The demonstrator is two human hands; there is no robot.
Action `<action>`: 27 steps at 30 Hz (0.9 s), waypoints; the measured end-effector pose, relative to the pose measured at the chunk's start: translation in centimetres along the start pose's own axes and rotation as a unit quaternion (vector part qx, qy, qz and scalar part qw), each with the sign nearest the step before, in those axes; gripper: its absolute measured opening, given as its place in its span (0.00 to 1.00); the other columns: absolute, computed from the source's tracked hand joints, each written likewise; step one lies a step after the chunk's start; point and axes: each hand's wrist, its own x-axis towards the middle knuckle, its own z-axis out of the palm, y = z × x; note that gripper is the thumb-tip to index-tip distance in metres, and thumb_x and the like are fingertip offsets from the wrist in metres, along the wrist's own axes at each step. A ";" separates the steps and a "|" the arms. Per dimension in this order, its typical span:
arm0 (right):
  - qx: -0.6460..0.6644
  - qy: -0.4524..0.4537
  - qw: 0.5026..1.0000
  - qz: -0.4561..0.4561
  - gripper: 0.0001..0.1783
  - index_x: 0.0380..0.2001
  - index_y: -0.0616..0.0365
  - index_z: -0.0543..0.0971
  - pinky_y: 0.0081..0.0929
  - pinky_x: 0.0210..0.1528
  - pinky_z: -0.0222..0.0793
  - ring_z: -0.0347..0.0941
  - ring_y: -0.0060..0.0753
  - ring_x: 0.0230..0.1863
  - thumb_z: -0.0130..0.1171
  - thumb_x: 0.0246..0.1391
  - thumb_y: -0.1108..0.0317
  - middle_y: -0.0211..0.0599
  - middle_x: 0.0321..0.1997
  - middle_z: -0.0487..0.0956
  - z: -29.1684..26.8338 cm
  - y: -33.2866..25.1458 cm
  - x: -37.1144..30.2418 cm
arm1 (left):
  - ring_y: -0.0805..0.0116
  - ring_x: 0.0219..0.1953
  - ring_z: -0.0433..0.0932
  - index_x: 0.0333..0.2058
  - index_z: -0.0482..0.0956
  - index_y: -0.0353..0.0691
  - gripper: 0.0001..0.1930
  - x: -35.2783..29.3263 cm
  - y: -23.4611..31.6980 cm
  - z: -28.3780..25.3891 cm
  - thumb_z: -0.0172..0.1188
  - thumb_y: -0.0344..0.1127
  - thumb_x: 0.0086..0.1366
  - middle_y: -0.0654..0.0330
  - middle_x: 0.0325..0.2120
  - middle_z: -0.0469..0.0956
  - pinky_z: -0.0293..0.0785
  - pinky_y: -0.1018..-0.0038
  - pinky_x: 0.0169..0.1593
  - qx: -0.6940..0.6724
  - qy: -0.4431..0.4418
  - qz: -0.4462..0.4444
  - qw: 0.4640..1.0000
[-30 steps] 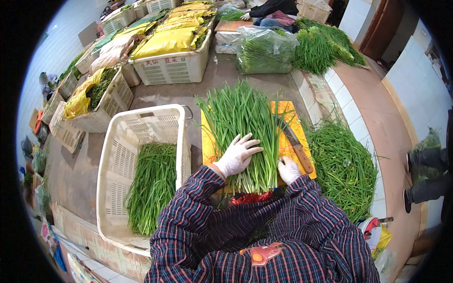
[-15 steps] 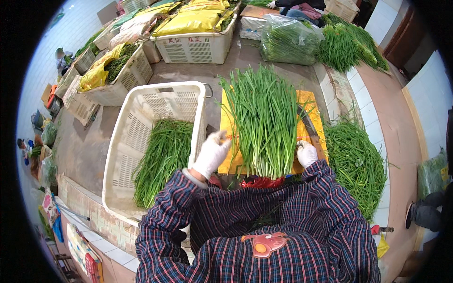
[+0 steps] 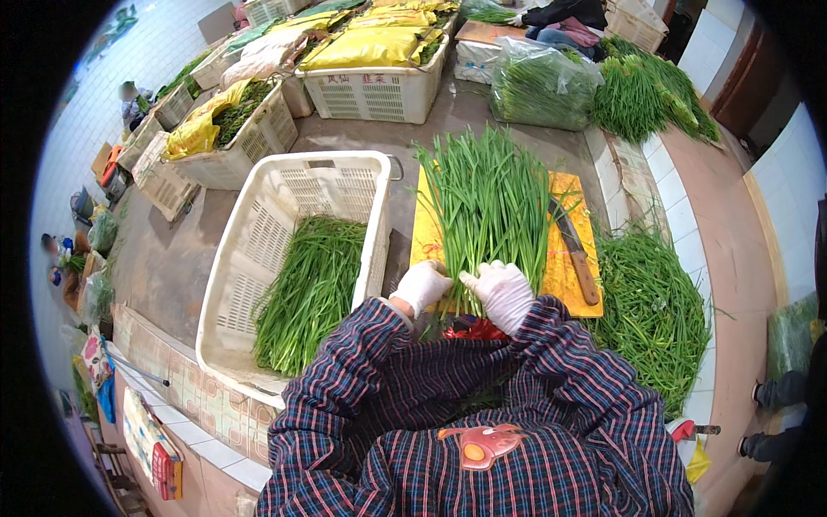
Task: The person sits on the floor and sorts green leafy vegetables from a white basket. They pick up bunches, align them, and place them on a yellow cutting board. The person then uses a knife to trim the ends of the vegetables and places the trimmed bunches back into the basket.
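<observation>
A thick bunch of garlic chives [image 3: 493, 194] lies on a yellow board [image 3: 564, 189], leaf tips away from me and pale stem ends toward me. My left hand [image 3: 423, 285], in a white glove, is closed at the lower left edge of the stems. From the right, my right hand [image 3: 500, 294], gloved too, comes across the stem ends with curled fingers pressed on them. Both sets of fingertips are partly hidden. On the board's right side rests a knife [image 3: 572, 250] with a wooden handle toward me. Thin red ties [image 3: 432, 251] show beside the bunch.
A white plastic crate [image 3: 379, 250] with chives in it stands at my left. Loose green leaves [image 3: 650, 314] are heaped on the right. Farther off are more crates [image 3: 370, 95], a clear bag of chives [image 3: 543, 86] and a person [image 3: 564, 17] seated at the back.
Both hands have moved in to the stem ends, the right one leftward across the bunch from the board's right side. The knife handle, half covered before, is now exposed.
</observation>
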 end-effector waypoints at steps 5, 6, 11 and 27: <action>-0.018 -0.015 0.997 -0.075 0.06 0.25 0.49 0.76 0.31 0.32 0.66 0.72 0.33 0.34 0.51 0.47 0.65 0.31 0.26 0.72 3.6 0.2 0.6 | 0.62 0.24 0.80 0.33 0.80 0.33 0.13 1.5 -1.0 1.8 0.59 0.33 0.50 0.50 0.21 0.79 0.75 0.72 0.31 0.047 0.087 0.030 0.995; -0.021 -0.032 0.996 -0.078 0.06 0.25 0.49 0.76 0.30 0.33 0.66 0.72 0.33 0.34 0.51 0.46 0.64 0.30 0.26 0.72 3.4 0.2 0.6 | 0.61 0.25 0.80 0.33 0.80 0.33 0.12 2.0 -1.7 2.3 0.59 0.33 0.49 0.49 0.21 0.79 0.75 0.72 0.32 0.037 0.091 0.037 0.995; -0.011 -0.108 0.981 -0.160 0.07 0.20 0.49 0.78 0.31 0.31 0.67 0.74 0.34 0.31 0.52 0.44 0.63 0.32 0.25 0.75 3.2 -0.7 -0.2 | 0.50 0.34 0.79 0.33 0.79 0.33 0.15 2.0 -0.8 2.0 0.57 0.36 0.49 0.43 0.28 0.79 0.74 0.66 0.41 0.053 0.084 0.043 0.994; 0.304 -0.057 0.936 -0.167 0.12 0.35 0.50 0.78 0.32 0.24 0.61 0.68 0.35 0.21 0.61 0.43 0.71 0.31 0.20 0.71 -5.9 -7.3 -0.1 | 0.59 0.28 0.79 0.34 0.80 0.30 0.25 -12.4 -26.0 -22.3 0.60 0.51 0.52 0.47 0.26 0.79 0.74 0.67 0.35 0.188 -0.002 -0.337 0.923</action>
